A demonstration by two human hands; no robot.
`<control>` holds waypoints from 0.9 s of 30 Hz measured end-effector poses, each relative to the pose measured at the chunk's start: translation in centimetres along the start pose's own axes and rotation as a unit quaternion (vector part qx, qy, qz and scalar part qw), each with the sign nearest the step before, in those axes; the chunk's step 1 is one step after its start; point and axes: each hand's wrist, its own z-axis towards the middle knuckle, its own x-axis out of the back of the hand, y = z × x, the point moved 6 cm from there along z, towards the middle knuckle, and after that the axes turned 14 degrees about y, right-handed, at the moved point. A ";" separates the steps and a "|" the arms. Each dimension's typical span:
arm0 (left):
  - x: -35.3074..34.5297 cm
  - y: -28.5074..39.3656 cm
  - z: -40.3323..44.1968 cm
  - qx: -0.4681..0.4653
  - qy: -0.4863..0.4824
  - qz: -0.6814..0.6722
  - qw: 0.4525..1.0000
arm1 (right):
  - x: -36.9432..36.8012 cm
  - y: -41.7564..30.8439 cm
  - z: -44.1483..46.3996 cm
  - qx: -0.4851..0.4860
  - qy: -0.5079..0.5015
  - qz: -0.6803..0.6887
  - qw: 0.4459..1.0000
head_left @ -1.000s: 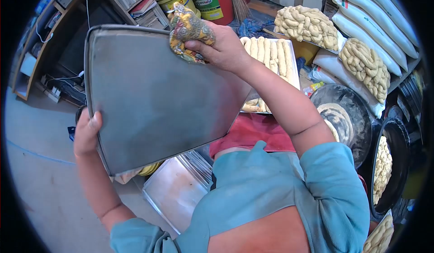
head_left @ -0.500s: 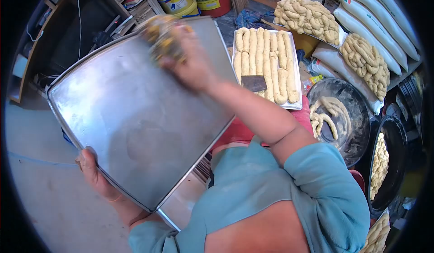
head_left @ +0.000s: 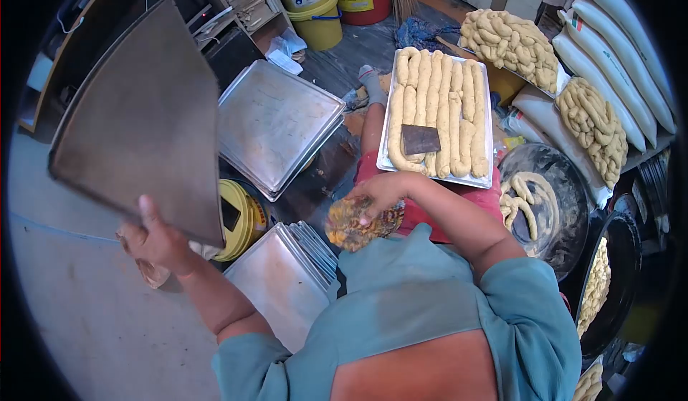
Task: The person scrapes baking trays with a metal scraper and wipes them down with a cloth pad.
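My left hand [head_left: 159, 240] grips the lower edge of a metal baking tray [head_left: 143, 129], thumb on the near face. The tray is tilted up at the left, its face dark and bare. Bunched in my right hand [head_left: 383, 192] is a patterned yellow-brown cloth [head_left: 358, 222], held close to my lap. Just beyond that hand, a baking tray [head_left: 490, 143] carries long ropes of dough [head_left: 433, 100] laid side by side. A dark flat scraper-like piece [head_left: 420, 140] lies on the dough.
Stacked trays [head_left: 279, 121] stand ahead, with another stack [head_left: 269, 279] nearer me beside a yellow bucket [head_left: 244, 222]. At right are a black basin [head_left: 566, 222] with dough strips, heaped dough pieces [head_left: 509, 39] and piled white sacks [head_left: 609, 64]. Yellow buckets [head_left: 319, 25] stand at the back.
The tray has swung up and left, away from my lap, uncovering the stacked trays. My right hand has drawn the cloth off the tray, back toward my body.
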 end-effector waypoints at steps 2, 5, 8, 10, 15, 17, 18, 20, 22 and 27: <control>-2.3 -0.7 -0.8 -0.122 -0.039 0.142 0.982 | 0.6 -0.2 0.7 0.008 0.039 0.003 0.999; -5.8 -2.7 -2.2 -0.284 -0.086 0.145 0.944 | 2.5 -1.2 1.8 0.004 0.134 0.068 0.989; -7.3 -3.0 -2.9 -0.287 -0.098 0.138 0.943 | 5.4 -4.2 4.9 0.066 0.197 0.330 0.921; -7.9 -4.3 -3.8 -0.292 -0.124 0.157 0.935 | 8.1 -8.1 6.3 0.111 0.178 0.399 0.893; -10.6 -3.1 -9.4 -0.355 -0.274 0.080 0.890 | 8.7 -11.9 13.2 0.091 0.125 0.710 0.687; -11.0 -2.5 -12.2 -0.326 -0.340 0.044 0.881 | 8.6 -11.1 14.6 0.099 0.160 0.719 0.669; -11.2 -2.4 -13.1 -0.328 -0.370 0.019 0.869 | 8.3 -9.7 15.2 0.093 0.194 0.715 0.665; -12.0 -2.3 -15.0 -0.325 -0.429 0.017 0.842 | 7.3 -6.2 16.1 0.052 0.222 0.749 0.621; -13.3 -2.1 -16.9 -0.331 -0.477 0.056 0.812 | 5.5 -1.9 17.2 -0.010 0.228 0.799 0.556; -16.6 -7.0 -19.8 -0.349 -0.493 0.118 0.788 | 2.1 5.5 18.4 -0.122 0.213 0.855 0.456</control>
